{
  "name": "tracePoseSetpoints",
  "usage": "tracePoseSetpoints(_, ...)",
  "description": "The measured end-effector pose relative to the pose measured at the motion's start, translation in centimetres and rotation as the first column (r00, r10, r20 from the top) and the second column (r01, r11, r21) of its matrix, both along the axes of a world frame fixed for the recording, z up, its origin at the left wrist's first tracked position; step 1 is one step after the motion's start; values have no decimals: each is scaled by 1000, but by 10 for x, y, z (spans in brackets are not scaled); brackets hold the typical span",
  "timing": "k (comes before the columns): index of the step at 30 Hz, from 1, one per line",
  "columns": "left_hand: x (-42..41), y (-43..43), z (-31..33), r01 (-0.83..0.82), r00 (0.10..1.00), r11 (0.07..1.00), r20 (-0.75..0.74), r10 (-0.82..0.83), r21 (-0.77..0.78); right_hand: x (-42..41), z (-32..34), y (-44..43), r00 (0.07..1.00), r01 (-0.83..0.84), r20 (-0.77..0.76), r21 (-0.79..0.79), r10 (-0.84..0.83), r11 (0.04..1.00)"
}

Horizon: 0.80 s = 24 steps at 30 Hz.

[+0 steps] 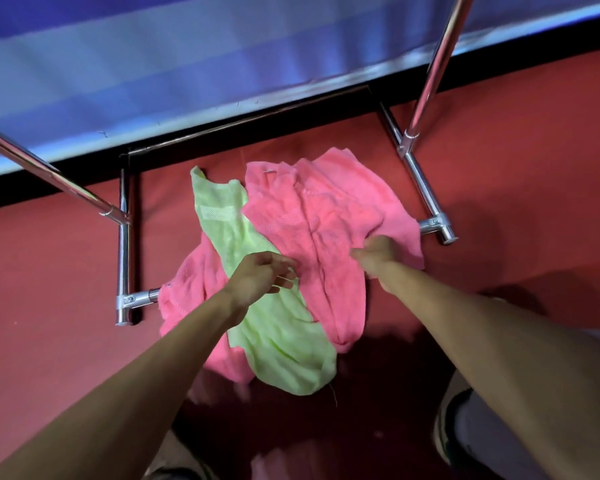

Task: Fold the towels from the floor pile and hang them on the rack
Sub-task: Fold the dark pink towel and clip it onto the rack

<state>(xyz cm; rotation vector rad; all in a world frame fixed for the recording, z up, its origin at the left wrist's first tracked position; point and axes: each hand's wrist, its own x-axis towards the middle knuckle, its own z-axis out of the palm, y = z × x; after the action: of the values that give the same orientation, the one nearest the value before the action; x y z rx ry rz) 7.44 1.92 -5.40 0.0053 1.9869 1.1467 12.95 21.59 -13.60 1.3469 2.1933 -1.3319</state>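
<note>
- Nearest, two bare forearms reach forward and down over the red floor (499,168); a shoe (445,431) shows at the lower right edge.
- The left hand (257,275) hovers over the pile with fingers spread loosely, holding nothing; its fingertips lie just above the seam where the green towel (278,341) meets the top pink towel (312,216).
- The right hand (374,252) is closed, pinching a fold at the right edge of the top pink towel.
- The towels lie crumpled in a pile on the floor, between the two feet of the rack (426,188).
- The green towel runs diagonally across the pile; the top pink towel overlaps its right side, and a second pink towel (191,285) lies under its left side, touching the rack's left foot.
- The rack's chrome uprights slant up to the left and right edges of the view; its far base bar lies along a black skirting.
- Beyond hangs a blue striped cloth (187,64).
</note>
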Motion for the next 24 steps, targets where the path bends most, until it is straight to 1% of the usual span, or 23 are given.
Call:
tracePoseSetpoints(3, 2, 0, 16, 18, 1000, 1000, -5, -18, 5, -10, 33, -2, 988, -23, -154, -30, 18, 999)
tracePoseSetpoints(5, 1, 0, 33, 40, 999, 999, -18, -40, 12, -17, 62, -5, 971, -66, -234, -37, 56, 997)
tracePoseSetpoints(8, -2, -4, 71, 54, 995, 998, -83, -51, 38, -27, 112, -12, 919, -219, -336, 5, 208, 976)
tracePoseSetpoints(13, -6, -22, 153, 64, 972, 994, -233, -42, 91, -32, 215, -27, 767, -437, -468, 121, 439, 891)
tracePoseSetpoints(16, -2, -34, 203, 44, 945, 990, -326, 3, 136, -29, 282, -37, 688, -487, -520, 186, 506, 853)
tracePoseSetpoints(18, 5, -39, 230, 22, 930, 982, -365, 49, 187, -23, 323, -45, 630, -538, -528, 231, 569, 811)
tracePoseSetpoints(21, 18, -45, 259, -1, 888, 971, -445, 111, 240, -11, 370, -55, 542, -604, -576, 240, 612, 760)
tracePoseSetpoints(24, 30, -52, 274, 23, 843, 962, -522, 127, 272, 2, 395, -59, 448, -647, -653, 234, 610, 726)
